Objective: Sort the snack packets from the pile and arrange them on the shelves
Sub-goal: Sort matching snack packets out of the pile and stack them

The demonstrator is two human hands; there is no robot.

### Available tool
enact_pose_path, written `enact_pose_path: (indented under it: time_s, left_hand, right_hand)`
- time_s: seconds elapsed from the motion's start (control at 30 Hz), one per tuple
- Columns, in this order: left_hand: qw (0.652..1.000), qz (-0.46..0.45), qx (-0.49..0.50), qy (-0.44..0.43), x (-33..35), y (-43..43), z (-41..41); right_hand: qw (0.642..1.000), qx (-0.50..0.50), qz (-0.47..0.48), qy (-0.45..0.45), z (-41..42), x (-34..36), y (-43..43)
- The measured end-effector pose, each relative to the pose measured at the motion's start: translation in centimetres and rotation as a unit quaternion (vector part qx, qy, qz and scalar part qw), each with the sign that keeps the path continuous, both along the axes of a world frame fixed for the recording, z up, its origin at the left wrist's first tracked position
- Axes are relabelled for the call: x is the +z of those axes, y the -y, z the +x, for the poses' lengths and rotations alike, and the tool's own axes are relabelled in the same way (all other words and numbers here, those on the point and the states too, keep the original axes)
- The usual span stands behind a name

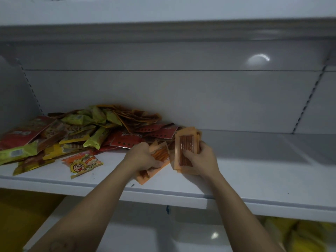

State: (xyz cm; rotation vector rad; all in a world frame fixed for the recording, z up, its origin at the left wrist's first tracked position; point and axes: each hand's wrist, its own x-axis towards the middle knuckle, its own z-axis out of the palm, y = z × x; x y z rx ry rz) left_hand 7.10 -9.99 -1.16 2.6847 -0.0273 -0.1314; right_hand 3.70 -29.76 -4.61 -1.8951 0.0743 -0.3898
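Observation:
A mixed pile of snack packets (78,131), red, yellow-green and orange, covers the left part of the white shelf (254,179). My right hand (201,159) grips an upright stack of orange packets (186,142) with red sticks showing through their windows. My left hand (143,157) holds a few flatter orange packets (158,160) just left of that stack, low over the shelf. A single orange packet with a cartoon face (82,163) lies apart near the shelf's front edge.
The shelf's right half (272,153) is bare up to a slotted upright (309,100). Another shelf (163,19) hangs overhead. Below, yellow packages (300,233) sit at the lower right, and a yellow surface (18,215) at the lower left.

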Motion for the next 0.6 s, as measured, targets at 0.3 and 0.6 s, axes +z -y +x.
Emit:
enact_pose_path:
  time_s: [0.3,0.6]
  left_hand:
    - [0.855,-0.503,-0.039,0.123,-1.5,0.1,-2.1]
    - [0.859,-0.492,-0.101,0.103,-3.2,1.2,-2.3]
  right_hand:
    - [0.998,-0.007,0.044,0.048,-0.8,-0.6,-0.5]
    - [0.997,0.031,-0.055,0.049,-2.0,-0.4,-1.6]
